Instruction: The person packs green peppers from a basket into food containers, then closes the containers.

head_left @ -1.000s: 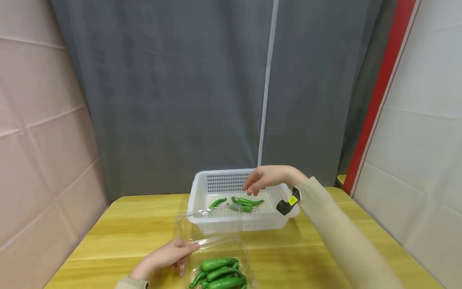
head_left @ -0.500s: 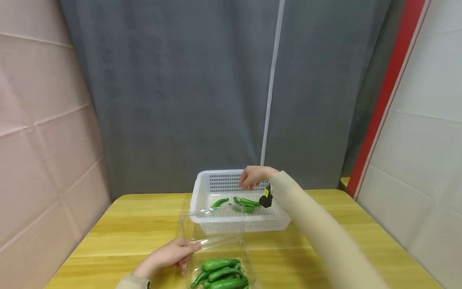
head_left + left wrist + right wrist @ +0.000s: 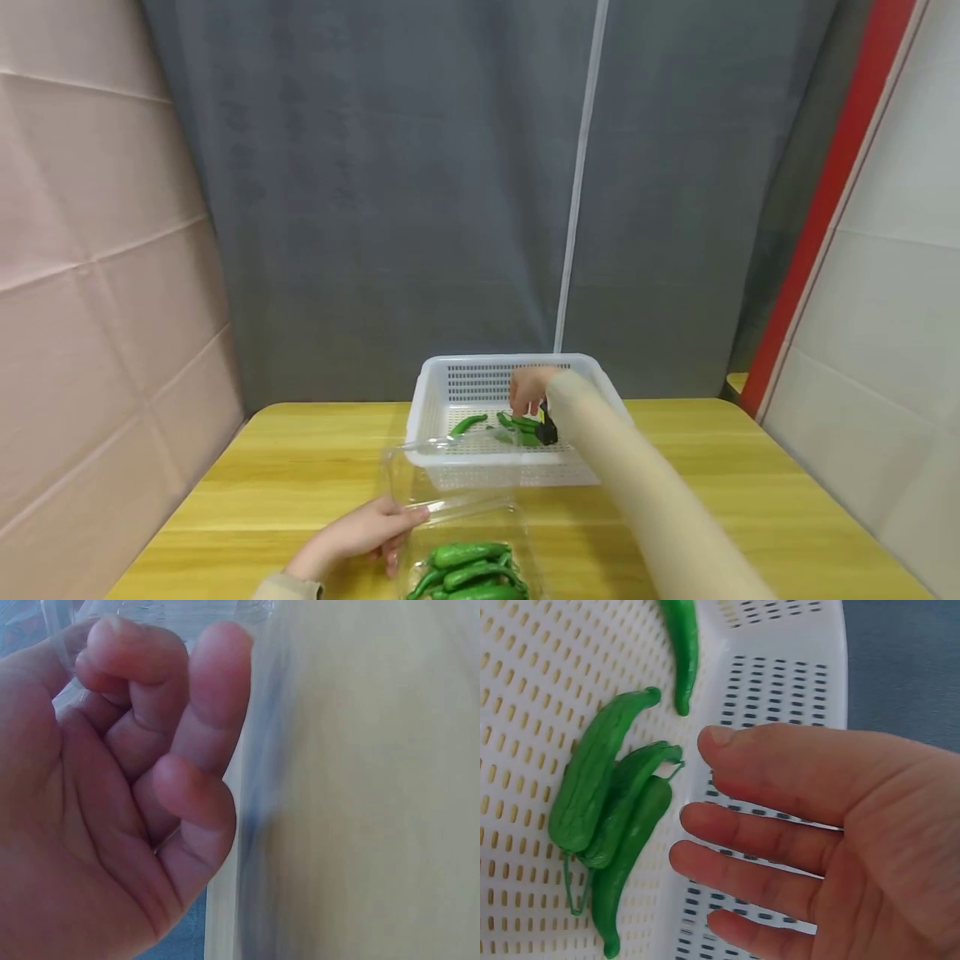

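Note:
My left hand [image 3: 367, 533] grips the edge of a clear plastic clamshell box [image 3: 472, 502] near its hinge, thumb on top. Its lid [image 3: 408, 475] stands raised and overlaps the basket's front in the head view. Several green chili peppers [image 3: 472, 554] lie piled in the box. My right hand [image 3: 795, 817] is inside the white perforated basket [image 3: 480, 359], fingers extended and holding nothing. Beside the fingertips in the right wrist view, three green chili peppers [image 3: 596, 772] lie together on the basket floor. Another chili pepper [image 3: 681, 652] lies apart from them.
Box and basket stand on a yellow wood-grain table [image 3: 315, 450], the basket behind the box. A grey curtain [image 3: 375, 208] hangs behind the table. Pale panels flank it on the left [image 3: 112, 333] and right [image 3: 877, 375].
My right hand has moved further over the basket and lowered toward the chili peppers. The left hand keeps its grip on the clamshell box. The head view has shifted slightly.

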Demonstrator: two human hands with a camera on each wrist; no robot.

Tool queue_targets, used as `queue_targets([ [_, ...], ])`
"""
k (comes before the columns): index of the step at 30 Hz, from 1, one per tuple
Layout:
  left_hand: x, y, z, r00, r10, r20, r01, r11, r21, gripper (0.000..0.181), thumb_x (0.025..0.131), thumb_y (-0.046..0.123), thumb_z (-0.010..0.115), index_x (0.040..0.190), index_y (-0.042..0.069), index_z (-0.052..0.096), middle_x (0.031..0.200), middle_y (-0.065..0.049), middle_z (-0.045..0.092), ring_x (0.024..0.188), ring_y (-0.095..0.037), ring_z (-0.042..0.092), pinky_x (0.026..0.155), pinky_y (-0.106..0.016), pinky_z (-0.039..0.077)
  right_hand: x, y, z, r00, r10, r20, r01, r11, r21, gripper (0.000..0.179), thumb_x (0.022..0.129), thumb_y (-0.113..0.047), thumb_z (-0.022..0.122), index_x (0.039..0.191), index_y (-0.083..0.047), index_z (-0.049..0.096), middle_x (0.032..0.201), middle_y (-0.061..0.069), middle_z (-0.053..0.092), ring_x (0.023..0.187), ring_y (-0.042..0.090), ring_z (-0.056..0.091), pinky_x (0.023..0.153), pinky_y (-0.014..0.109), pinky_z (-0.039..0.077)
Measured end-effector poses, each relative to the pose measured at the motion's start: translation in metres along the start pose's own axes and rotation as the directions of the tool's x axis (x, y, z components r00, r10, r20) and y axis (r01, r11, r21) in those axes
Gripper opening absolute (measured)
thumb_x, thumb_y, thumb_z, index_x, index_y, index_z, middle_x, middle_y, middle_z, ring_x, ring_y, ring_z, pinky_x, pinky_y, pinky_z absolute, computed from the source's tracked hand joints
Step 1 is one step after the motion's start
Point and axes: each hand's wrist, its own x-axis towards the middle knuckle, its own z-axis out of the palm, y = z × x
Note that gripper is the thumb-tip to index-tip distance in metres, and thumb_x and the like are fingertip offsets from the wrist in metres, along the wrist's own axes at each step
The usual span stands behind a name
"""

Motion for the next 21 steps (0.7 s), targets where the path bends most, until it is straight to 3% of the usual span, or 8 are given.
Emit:
queue_targets([
  [5,0.0,0.002,0.002,1.0,-0.001,0.0,0.001,1.0,0.004,0.065,0.102,0.038,0.047,0.064,-0.014,0.044,0.047,0.0,0.051,0.044,-0.014,0.06,0.04,-0.023,0.03,0.004,0.002,0.009,0.999,0.028,0.026,-0.027,0.998,-0.053,0.008,0.082,-0.012,0.075,0.09,-0.01,0.076,0.084,-0.003,0.067,0.076,0.013,0.062,0.07,0.031,0.051],
  [10,-0.001,0.003,0.002,1.0,-0.005,-0.002,0.005,1.0,0.004,0.066,0.102,0.039,0.047,0.064,-0.015,0.044,0.047,0.0,0.052,0.045,-0.015,0.06,0.04,-0.023,0.031,0.014,0.003,0.016,0.999,0.041,0.034,-0.036,0.991,-0.132,0.006,0.082,-0.013,0.075,0.088,-0.011,0.075,0.078,-0.003,0.065,0.075,0.012,0.057,0.07,0.031,0.05],
  [15,-0.001,0.004,0.002,1.0,-0.001,-0.001,0.001,1.0,0.008,0.066,0.102,0.039,0.047,0.063,-0.014,0.045,0.047,0.0,0.052,0.044,-0.014,0.06,0.04,-0.022,0.03,0.02,0.004,0.023,0.994,0.106,0.004,-0.102,0.968,-0.228,0.009,0.08,-0.018,0.078,0.088,-0.018,0.073,0.086,-0.004,0.065,0.08,0.012,0.057,0.076,0.033,0.051],
  [21,-0.002,0.006,0.004,1.0,-0.003,-0.004,0.003,1.0,0.009,0.067,0.102,0.04,0.048,0.063,-0.015,0.045,0.046,0.001,0.052,0.044,-0.012,0.059,0.04,-0.022,0.03,0.02,0.003,0.034,0.988,0.155,-0.007,-0.151,0.953,-0.262,0.024,0.078,-0.021,0.082,0.099,-0.015,0.072,0.095,-0.004,0.064,0.088,0.014,0.058,0.085,0.035,0.05],
])
